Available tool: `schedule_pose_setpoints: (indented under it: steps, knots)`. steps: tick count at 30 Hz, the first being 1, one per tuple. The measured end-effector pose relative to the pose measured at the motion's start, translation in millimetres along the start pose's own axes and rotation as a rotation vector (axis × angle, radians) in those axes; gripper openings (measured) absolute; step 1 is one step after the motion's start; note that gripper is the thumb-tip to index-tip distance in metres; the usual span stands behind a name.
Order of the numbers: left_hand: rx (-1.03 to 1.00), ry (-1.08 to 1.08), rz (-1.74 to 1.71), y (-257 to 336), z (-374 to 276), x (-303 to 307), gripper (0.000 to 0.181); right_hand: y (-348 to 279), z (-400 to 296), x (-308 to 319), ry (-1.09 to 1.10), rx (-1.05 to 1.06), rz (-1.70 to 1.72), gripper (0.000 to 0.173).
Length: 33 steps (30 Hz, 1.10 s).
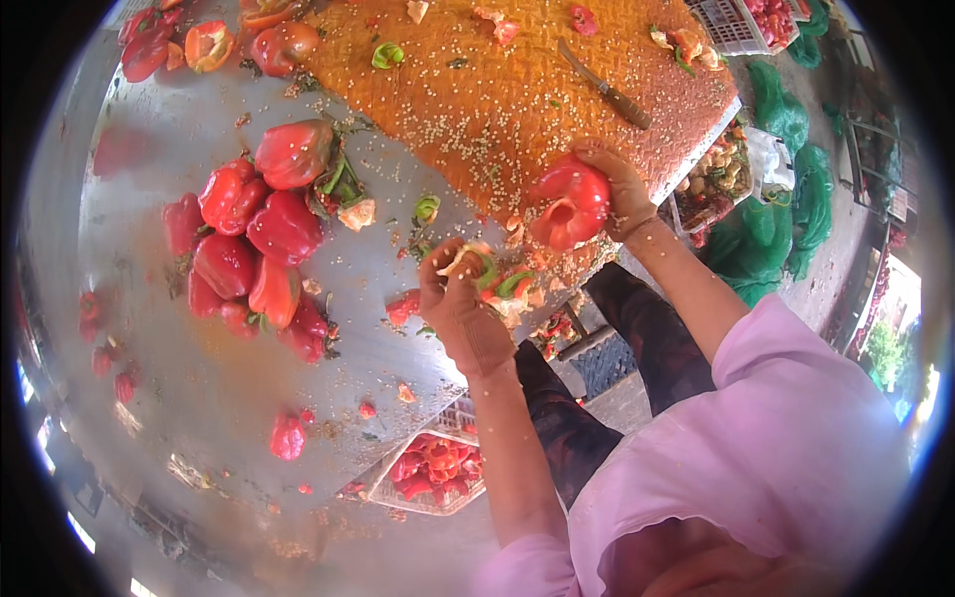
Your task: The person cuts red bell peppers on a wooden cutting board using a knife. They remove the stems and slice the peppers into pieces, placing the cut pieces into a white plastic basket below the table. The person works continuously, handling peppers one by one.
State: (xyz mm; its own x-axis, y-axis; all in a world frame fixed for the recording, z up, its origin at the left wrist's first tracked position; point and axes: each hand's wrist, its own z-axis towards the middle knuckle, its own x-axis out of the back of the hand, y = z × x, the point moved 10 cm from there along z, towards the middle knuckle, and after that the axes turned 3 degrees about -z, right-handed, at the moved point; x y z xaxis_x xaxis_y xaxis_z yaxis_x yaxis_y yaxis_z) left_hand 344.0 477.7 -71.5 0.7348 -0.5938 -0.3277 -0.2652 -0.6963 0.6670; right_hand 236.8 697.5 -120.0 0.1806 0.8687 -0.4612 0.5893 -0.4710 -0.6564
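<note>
My right hand (621, 186) grips a red bell pepper (573, 195) whose cut, hollow end faces the camera. In my gloved left hand (456, 313) is a pepper core (471, 261), pinched between thumb and fingers and partly hidden by them. Green stems and pale core scraps (515, 292) lie just beside that hand at the table's edge. Beyond my right hand, a knife (604, 83) with a wooden handle rests on a seed-strewn orange mat (448, 112). Whole red bell peppers (285, 227) form a pile on the metal table (373, 298) to the left.
Below the table edge stands a white crate (427, 504) of cored peppers. Another crate (735, 33) of red pieces is at the top right. Green mesh sacks (809, 194) and a container of scraps (709, 183) sit right of the table. More peppers (280, 48) lie at the upper left.
</note>
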Motion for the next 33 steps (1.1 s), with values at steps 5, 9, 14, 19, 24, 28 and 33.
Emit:
schedule_pose_setpoints:
  steps: [5, 9, 14, 19, 24, 28, 33]
  knots:
    - [-0.412, -0.094, 0.766, 7.4, -2.6, -31.4, 0.05, 11.4, -11.8, -14.3, 0.076, -0.132, 0.092, 0.025]
    - [-0.738, -0.319, 1.1, 16.7, -51.1, -92.2, 0.042, 31.4, -29.9, -16.9, 0.064, -0.2, 0.033, 0.027]
    - [-0.371, -0.467, 0.733, -4.1, -39.8, -59.7, 0.04, 35.6, -45.6, -52.1, 0.062, -0.184, 0.087, 0.031]
    - [0.483, -0.213, -0.235, -51.8, -83.5, -18.1, 0.029, 10.2, -33.1, -45.5, 0.274, 0.182, -0.299, 0.023]
    - [0.312, -0.129, -0.357, -24.6, -111.7, 32.3, 0.039, -18.5, -35.5, -42.1, 0.168, 0.26, -0.373, 0.021]
    - [0.167, -0.037, -0.457, -18.1, -110.6, 48.2, 0.045, 42.1, -98.7, -93.6, -0.122, 0.067, -0.704, 0.029]
    - [0.164, 0.086, -0.586, -25.5, -121.2, 113.4, 0.043, 121.8, -149.2, -140.2, -0.573, -0.091, -0.875, 0.037]
